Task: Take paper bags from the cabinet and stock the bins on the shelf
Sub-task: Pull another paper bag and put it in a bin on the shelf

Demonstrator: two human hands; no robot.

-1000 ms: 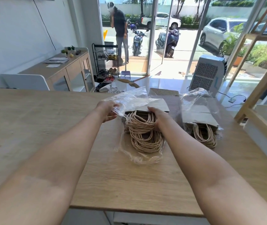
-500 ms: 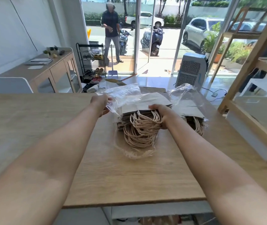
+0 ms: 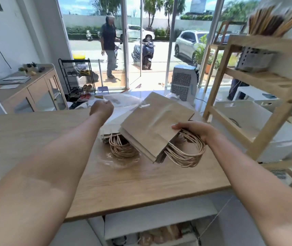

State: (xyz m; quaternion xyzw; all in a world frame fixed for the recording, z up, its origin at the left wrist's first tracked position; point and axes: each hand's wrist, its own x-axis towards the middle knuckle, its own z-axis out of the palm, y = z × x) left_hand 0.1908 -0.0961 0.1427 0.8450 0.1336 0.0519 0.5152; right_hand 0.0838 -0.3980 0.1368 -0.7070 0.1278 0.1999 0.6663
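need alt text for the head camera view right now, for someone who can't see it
Seen from above, a person's right hand lifts a stack of brown paper bags with twine handles off a wooden table, while the left hand grips clear plastic wrap. More bags lie on the table; a wooden shelf with a white bin stands right.

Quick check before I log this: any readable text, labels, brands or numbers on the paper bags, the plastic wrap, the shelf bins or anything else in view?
None readable.
Paper bags in the right hand: plain brown, no print shows.
Plastic wrap held by the left hand: clear, no label seen.
White bin on the wooden shelf: blank.
Papers on the cabinet: too small and blurred.
Cars outside: plates unreadable.
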